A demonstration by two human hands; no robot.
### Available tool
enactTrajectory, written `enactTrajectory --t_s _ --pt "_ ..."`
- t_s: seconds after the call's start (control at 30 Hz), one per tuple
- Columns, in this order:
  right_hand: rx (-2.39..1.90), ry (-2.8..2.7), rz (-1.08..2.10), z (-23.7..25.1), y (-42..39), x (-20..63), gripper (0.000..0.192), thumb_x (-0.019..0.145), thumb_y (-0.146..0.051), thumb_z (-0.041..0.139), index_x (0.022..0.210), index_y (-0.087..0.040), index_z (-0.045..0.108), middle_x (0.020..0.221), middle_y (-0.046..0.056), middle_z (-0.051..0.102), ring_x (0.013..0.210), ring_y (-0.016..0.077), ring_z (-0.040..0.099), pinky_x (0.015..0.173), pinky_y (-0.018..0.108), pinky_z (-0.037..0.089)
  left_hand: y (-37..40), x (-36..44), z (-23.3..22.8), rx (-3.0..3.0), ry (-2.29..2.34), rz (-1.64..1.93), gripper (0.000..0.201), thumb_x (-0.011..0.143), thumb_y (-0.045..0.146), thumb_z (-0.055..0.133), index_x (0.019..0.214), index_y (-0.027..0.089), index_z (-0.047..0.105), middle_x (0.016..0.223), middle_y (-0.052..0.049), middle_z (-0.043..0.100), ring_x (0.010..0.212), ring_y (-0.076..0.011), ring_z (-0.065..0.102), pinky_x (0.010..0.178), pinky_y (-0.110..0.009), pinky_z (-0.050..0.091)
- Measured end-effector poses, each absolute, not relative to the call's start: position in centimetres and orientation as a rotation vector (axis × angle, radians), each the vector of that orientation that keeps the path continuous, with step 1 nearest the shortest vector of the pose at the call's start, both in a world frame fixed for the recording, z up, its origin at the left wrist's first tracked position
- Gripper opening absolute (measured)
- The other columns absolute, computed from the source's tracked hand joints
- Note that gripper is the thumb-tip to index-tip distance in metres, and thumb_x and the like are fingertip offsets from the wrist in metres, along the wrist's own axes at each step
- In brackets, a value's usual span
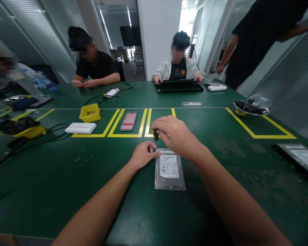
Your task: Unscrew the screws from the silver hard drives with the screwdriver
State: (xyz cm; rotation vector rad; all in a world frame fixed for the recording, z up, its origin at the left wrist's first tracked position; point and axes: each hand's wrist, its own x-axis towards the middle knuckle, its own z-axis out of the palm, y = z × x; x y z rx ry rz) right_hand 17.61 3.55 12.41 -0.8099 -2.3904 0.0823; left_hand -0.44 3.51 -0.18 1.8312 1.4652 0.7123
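Observation:
A hard disk drive (170,171) lies flat on the green table in front of me, its white label facing up. My right hand (176,136) is closed round the black and yellow handle of a screwdriver (156,135), which stands upright over the drive's far left corner. Whether its tip sits in a screw is too small to tell. At that same corner is my left hand (144,154), fingers curled and thumb laid over the drive's edge, close to the screwdriver's tip.
A second hard drive (301,157) lies at the right edge. A metal bowl of black parts (251,108) stands back right. To the left are a yellow bin (90,112), a white power bank (80,128) and tangled cables (17,124). Across the table, one person holds a black panel (180,86).

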Motion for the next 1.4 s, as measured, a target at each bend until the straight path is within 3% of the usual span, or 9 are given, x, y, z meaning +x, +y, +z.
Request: enactTrajectory --t_s 0.33,0.57,1.4 --pt "-0.834 -2.363 0.084 12.34 3.61 17.56 0.009 0.091 -0.014 0.055 0.090 -0.014 0.064 0.096 0.006 0.065 0.091 0.0171 0.055 0.085 0.029 0.041 3.37 -0.42 0.04 1.828 1.473 0.721 0.033 0.070 0.041 0.076 0.087 0.017 0.063 0.062 0.006 0.053 0.056 -0.0112 0.048 0.054 -0.024 0.032" --pt "-0.813 -2.357 0.046 12.24 3.62 17.64 0.017 0.091 -0.012 0.051 0.098 -0.014 0.066 0.104 0.007 0.067 0.098 0.0190 0.056 0.091 0.032 0.040 3.39 -0.45 -0.08 1.824 1.478 0.724 0.035 0.069 0.043 0.076 0.088 0.017 0.064 0.062 0.006 0.054 0.056 -0.0116 0.048 0.054 -0.024 0.032" --pt "-0.752 -2.405 0.054 12.35 3.63 17.60 0.022 0.090 -0.007 0.048 0.097 -0.010 0.068 0.102 0.009 0.068 0.099 0.0190 0.059 0.093 0.032 0.041 3.39 -0.31 0.01 1.825 1.492 0.727 0.035 0.069 0.043 0.076 0.087 0.016 0.063 0.062 0.006 0.054 0.056 -0.0114 0.048 0.054 -0.024 0.032"
